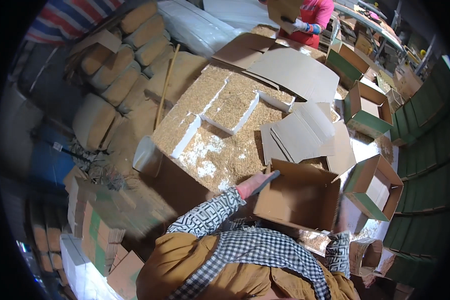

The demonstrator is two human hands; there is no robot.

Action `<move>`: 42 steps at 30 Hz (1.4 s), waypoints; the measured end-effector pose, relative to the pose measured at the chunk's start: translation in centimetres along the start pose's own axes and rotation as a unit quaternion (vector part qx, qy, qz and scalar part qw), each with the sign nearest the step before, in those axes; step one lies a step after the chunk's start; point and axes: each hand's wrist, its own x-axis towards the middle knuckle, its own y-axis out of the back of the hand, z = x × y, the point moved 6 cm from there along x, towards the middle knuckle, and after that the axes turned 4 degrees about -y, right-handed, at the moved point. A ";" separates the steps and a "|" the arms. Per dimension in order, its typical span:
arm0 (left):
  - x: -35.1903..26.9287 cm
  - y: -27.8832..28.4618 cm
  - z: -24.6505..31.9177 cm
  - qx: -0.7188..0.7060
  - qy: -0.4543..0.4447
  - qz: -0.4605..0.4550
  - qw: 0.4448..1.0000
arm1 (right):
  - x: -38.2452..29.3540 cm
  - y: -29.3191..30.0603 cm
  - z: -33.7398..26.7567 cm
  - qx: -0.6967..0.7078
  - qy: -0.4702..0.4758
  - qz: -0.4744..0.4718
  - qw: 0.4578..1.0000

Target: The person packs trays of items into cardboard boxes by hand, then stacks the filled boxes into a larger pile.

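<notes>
Just in front of my body, an open cardboard box (303, 195) shows its bare brown inside. My left hand (258, 184), in a glove with grey fingers, grips the box's left wall near its upper corner. At the box's right side my right hand (343, 215) is blurred and partly hidden, so its fingers cannot be made out. Beyond the box, flattened cardboard sheets (300, 133) lie on a table spread with a layer of loose grain or husks (225, 150). White strips (245, 116) stand up in that layer.
Open green-sided boxes (373, 187) line the right side, beside stacked green cartons (423, 195). Filled sacks (112, 67) are piled at the upper left, near a wooden pole (167, 86) and a plastic bucket (147, 156). A co-worker (309, 22) holds cardboard at the far end.
</notes>
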 end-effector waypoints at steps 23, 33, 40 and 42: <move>11.7 22.9 -4.6 -0.580 -0.196 0.362 0.703 | 0.0 -9.2 -1.7 -0.847 0.311 0.252 0.350; -4.5 9.5 6.1 -0.074 -0.294 0.125 0.945 | 0.2 -9.9 -3.1 -0.008 0.242 -0.133 0.961; -3.4 6.5 0.9 0.101 -0.390 0.152 0.903 | 0.0 -6.5 -4.3 -0.216 0.226 -0.061 0.948; -3.8 6.1 1.8 0.237 -0.445 0.216 0.836 | -1.7 -3.8 -4.6 -0.267 0.228 -0.030 0.936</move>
